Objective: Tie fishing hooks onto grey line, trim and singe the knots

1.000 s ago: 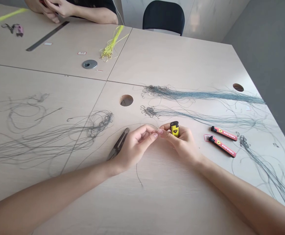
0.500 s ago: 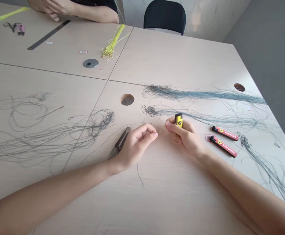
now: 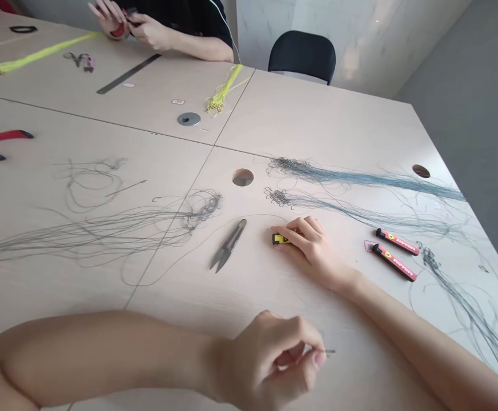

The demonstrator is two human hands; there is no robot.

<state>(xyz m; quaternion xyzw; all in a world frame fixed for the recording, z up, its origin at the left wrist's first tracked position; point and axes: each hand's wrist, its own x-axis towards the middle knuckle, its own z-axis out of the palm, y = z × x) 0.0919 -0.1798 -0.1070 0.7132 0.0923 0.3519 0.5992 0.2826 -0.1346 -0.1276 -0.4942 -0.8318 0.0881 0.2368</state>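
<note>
My left hand (image 3: pixel 281 357) is low in the view, near the table's front. Its thumb and forefinger pinch a small thin fishing hook (image 3: pixel 330 352), mostly hidden and a little blurred. Further up the table, my right hand (image 3: pixel 311 248) curls over a yellow lighter (image 3: pixel 280 238) that lies flat, its black end pointing left. Left of that hand are grey thread snips (image 3: pixel 228 246), blades toward me. A thin fishing line (image 3: pixel 169 271) curves across the table past the snips toward my right hand.
Bundles of hooked lines lie at left (image 3: pixel 146 228), at back right (image 3: pixel 360 178) and at far right (image 3: pixel 458 291). Two red lighters (image 3: pixel 397 241) rest right of my right hand. Red-handled pliers (image 3: pixel 4 136) lie at left. A co-worker's hands (image 3: pixel 150 31) hold a tool across the table.
My left hand has come down and toward me, away from the right hand. The lighter, upright before, now lies on the table under my right hand. The snips have come into full view.
</note>
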